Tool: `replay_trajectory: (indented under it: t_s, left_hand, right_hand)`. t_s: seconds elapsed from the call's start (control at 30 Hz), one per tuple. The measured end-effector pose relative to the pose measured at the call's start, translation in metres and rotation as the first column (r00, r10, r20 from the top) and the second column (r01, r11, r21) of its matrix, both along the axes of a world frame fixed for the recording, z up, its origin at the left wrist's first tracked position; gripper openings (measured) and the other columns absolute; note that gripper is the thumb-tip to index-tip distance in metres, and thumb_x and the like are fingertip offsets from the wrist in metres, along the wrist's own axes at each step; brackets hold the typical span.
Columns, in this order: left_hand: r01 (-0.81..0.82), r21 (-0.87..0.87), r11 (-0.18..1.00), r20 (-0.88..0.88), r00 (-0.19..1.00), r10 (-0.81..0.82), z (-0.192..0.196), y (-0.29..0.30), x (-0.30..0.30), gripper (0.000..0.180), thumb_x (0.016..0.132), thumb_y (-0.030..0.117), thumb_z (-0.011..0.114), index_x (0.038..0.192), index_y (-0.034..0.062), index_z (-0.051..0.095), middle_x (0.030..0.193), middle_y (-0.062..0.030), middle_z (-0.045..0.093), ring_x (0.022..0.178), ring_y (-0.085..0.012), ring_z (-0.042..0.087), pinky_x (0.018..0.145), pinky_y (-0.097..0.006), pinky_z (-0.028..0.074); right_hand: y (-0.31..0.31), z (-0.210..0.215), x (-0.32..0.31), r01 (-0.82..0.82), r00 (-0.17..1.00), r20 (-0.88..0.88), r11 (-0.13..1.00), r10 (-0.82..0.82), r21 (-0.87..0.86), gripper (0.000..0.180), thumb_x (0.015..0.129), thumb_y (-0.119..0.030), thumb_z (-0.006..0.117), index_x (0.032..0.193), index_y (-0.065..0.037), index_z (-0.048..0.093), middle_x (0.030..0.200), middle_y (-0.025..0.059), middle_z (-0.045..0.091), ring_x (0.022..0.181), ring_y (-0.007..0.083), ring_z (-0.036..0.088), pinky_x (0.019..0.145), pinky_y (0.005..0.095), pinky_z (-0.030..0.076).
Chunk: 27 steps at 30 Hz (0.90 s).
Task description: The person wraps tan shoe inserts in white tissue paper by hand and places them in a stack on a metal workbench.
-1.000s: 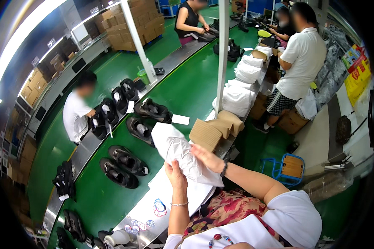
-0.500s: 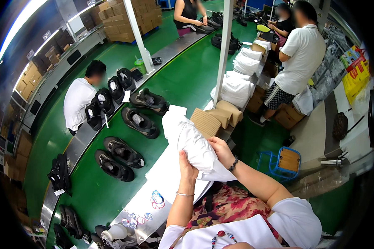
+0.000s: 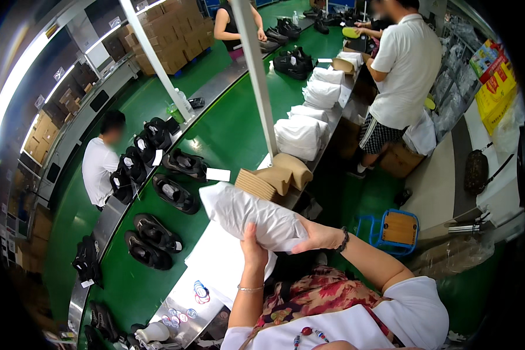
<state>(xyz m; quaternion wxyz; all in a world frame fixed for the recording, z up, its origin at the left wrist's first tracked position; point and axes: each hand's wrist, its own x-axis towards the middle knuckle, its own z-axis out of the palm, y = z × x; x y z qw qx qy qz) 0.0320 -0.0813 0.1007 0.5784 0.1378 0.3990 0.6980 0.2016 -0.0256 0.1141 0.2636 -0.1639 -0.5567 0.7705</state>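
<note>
- Head view: holding one white wrapped bundle [image 3: 248, 213] in both hands, above white sheets [image 3: 213, 254] beside the green work surface [image 3: 227, 140].
- Gripping the bundle's near side with the left hand [image 3: 254, 248], pressing the thumb against the wrap.
- Clasping the bundle's right end with the right hand [image 3: 319, 236].
- Presenting a long, plump outline, rounding off at the far left end and gathering into folds near the right hand.
- Showing a matte white surface, creasing finely along its length and shading to soft grey; concealing the contents.
- Seeing brown paper pieces [image 3: 255, 185] just beyond the bundle, and dark shoes [image 3: 175, 193] farther left.
</note>
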Motion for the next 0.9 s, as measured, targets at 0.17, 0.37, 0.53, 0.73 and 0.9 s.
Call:
replay_trajectory:
  t_s: [0.17,0.37,0.53,0.73,0.9]
  left_hand:
    - [-0.078,0.112,0.991,-0.013,0.997,0.080,0.011,0.039,0.075,0.057,0.086,0.039,0.051,0.126,-0.0001,0.038,0.122,-0.0118,0.049,0.112,-0.0256,0.049,0.099,-0.038,0.037]
    - [-0.139,0.123,0.983,-0.007,0.990,0.141,0.024,0.071,0.122,0.063,0.087,0.050,0.041,0.130,0.0045,0.035,0.125,-0.0090,0.047,0.115,-0.0246,0.046,0.098,-0.038,0.036]
    - [-0.122,0.152,0.981,0.092,0.990,0.108,0.023,0.092,0.124,0.071,0.084,0.057,0.042,0.131,0.0051,0.033,0.126,-0.0101,0.046,0.117,-0.0258,0.045,0.098,-0.039,0.035]
    - [0.003,0.123,0.992,0.099,0.995,-0.015,0.022,0.118,0.130,0.070,0.082,0.052,0.046,0.130,0.0031,0.033,0.126,-0.0115,0.046,0.117,-0.0271,0.045,0.099,-0.040,0.035]
    - [0.108,0.246,0.963,0.059,0.990,-0.126,-0.007,0.148,0.114,0.073,0.078,0.049,0.054,0.128,-0.0002,0.035,0.127,-0.0122,0.047,0.117,-0.0271,0.045,0.100,-0.040,0.034]
  right_hand:
    - [0.025,-0.019,0.033,0.497,0.769,0.110,0.697,-0.630,0.516,0.051,0.071,0.000,0.063,0.117,-0.001,0.040,0.097,0.0116,0.061,0.086,0.0162,0.059,0.076,0.0310,0.048]
    - [0.042,-0.011,0.054,0.778,0.574,0.002,0.546,-0.819,0.309,0.038,0.072,0.003,0.063,0.104,-0.002,0.043,0.089,0.0104,0.060,0.073,0.0170,0.061,0.064,0.0311,0.051]
    - [0.053,0.016,0.079,0.257,0.789,-0.320,0.756,-0.524,-0.602,0.017,0.084,-0.002,0.051,0.100,0.000,0.049,0.091,0.0076,0.058,0.083,0.0146,0.057,0.076,0.0307,0.047]
    - [0.079,-0.009,0.077,0.347,0.779,-0.211,0.686,-0.591,-0.639,0.012,0.086,-0.008,0.055,0.097,-0.003,0.052,0.090,0.0045,0.058,0.082,0.0133,0.057,0.074,0.0283,0.047]
    - [0.111,-0.018,0.088,0.529,0.840,0.059,0.790,-0.540,-0.308,0.019,0.083,-0.009,0.062,0.097,-0.004,0.051,0.088,0.0033,0.057,0.069,0.0105,0.054,0.060,0.0233,0.046]
